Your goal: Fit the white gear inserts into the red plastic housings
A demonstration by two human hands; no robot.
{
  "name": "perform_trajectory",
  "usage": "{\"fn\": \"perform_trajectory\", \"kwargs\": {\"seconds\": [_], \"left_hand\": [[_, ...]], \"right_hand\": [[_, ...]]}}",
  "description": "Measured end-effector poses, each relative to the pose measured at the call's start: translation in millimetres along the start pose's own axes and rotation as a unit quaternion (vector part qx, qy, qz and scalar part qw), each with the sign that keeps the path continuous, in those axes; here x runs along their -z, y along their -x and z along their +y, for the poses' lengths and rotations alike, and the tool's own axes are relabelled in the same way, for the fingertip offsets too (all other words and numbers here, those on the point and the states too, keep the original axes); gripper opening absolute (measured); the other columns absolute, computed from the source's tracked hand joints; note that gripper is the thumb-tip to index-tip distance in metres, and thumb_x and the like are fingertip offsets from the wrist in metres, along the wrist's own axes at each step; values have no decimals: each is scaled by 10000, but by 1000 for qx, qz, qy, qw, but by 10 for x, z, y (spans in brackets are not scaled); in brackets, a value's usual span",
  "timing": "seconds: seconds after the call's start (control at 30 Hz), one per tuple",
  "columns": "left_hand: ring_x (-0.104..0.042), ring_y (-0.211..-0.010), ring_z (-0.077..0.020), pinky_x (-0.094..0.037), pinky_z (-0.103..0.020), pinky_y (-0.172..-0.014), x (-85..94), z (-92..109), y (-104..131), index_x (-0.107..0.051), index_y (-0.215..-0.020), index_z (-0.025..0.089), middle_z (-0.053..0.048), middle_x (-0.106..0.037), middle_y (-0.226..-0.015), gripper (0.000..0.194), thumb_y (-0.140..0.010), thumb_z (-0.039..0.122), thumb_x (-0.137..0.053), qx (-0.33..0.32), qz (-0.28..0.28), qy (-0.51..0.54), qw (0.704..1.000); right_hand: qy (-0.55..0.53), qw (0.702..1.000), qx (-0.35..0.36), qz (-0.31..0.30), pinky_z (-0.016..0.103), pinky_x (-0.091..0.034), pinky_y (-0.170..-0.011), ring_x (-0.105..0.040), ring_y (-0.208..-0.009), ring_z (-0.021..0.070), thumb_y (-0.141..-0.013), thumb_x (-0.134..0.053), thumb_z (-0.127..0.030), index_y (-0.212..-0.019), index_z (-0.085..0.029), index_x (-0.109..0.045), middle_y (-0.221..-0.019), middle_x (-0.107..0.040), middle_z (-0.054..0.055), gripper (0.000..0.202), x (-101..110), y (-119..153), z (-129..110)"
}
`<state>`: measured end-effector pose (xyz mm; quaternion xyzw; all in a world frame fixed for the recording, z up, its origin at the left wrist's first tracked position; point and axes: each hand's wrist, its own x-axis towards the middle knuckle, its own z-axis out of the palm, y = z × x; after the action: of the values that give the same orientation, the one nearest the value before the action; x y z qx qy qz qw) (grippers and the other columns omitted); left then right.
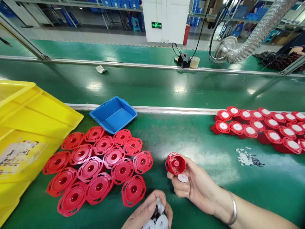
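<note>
My right hand (199, 184) is closed round a red plastic housing (175, 163), its open round end tilted up toward me. A hub and ribs show inside it. Against the curled fingers of the same hand sits a white ridged disc (183, 177). Lower down, my left hand (145, 211) is cupped round several white ridged caps (162, 221), with dark bits among them. Left of my hands stand several red flanged housings (122, 170) in rows, each with a hole in its middle.
A blue tray (113, 115) lies behind the red housings. A yellow bin (35, 117) leans at the left. Red housings with white discs (250, 130) are grouped at the right, near a small pile of white and dark pieces (246, 158). A soldering-iron stand (183, 60) stands at the back.
</note>
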<state>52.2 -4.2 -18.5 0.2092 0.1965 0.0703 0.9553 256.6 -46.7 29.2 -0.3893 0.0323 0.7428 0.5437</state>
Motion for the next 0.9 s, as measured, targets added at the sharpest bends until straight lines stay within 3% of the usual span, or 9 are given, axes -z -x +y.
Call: {"fn": "perform_trajectory", "kwargs": {"seconds": [0.13,0.23,0.33,0.4,0.47,0.53,0.63,0.73,0.9], "left_hand": [[-592,-622,-105,-355,-198,-584,17,-12,-2,-522,-934,189,-69,-683,-843,370,-911,536,-650,3,-1,0,1000],[-590,-609,-104,-356,-194,-567,20,-18,9,-534,-952,192,-64,-669,-850,343,-925,520,-630,-2,-1,-2,1000],[-606,-609,-111,-365,-194,-551,-34,-10,31,-535,-970,195,-66,-659,-874,293,-952,481,-593,-9,0,5,1000],[-613,-603,-112,-373,-190,-544,-102,-3,50,-529,-973,194,-65,-651,-875,259,-968,450,-571,-14,7,23,1000],[-607,-595,-106,-388,-181,-539,-169,-1,66,-531,-973,187,-63,-639,-864,235,-977,422,-553,-20,22,46,999],[-595,-588,-103,-414,-171,-524,-215,-4,77,-535,-969,180,-61,-623,-838,230,-975,409,-549,-23,34,59,997],[-591,-596,-125,-446,-165,-438,-231,-13,87,-536,-975,189,-62,-607,-828,235,-960,422,-561,-12,41,59,997],[-581,-598,-139,-461,-188,-349,-223,-14,100,-536,-1005,207,-59,-590,-848,227,-958,429,-548,-7,37,58,998],[-575,-616,-137,-474,-180,-346,-236,-1,129,-535,-1010,193,-58,-568,-838,234,-951,417,-562,-12,28,53,998]], "right_hand": [[2,1000,5,-5,234,-164,-486,-247,-479,39,-952,-552,-499,-815,-121,-615,-792,-596,34,407,-15,9,1],[40,999,16,0,241,-168,-487,-226,-489,54,-957,-538,-566,-814,-135,-598,-679,-502,-11,458,-10,10,26],[187,970,148,44,242,-252,-514,-307,-532,91,-954,-574,-601,-926,-196,-580,-648,-414,-52,406,36,3,25],[369,881,290,63,270,-386,-629,-472,-674,136,-945,-645,-514,-1015,-236,-574,-796,-529,-6,296,98,-5,-3],[552,744,373,46,329,-446,-780,-552,-860,190,-936,-680,-419,-1073,-247,-596,-1010,-582,62,236,177,-21,-36],[677,631,380,20,370,-463,-810,-572,-913,225,-951,-655,-363,-1139,-256,-616,-1124,-562,101,220,246,-40,-56],[764,538,355,-15,390,-483,-788,-596,-920,244,-992,-579,-321,-1269,-284,-586,-1206,-528,120,280,272,-32,-74],[779,518,350,-44,391,-501,-815,-595,-953,247,-965,-624,-337,-1364,-284,-486,-1228,-507,117,426,192,65,-153],[699,568,433,38,361,-485,-838,-555,-1029,228,-987,-515,-270,-1271,-249,-459,-1194,-496,106,290,45,278,-406]]}}
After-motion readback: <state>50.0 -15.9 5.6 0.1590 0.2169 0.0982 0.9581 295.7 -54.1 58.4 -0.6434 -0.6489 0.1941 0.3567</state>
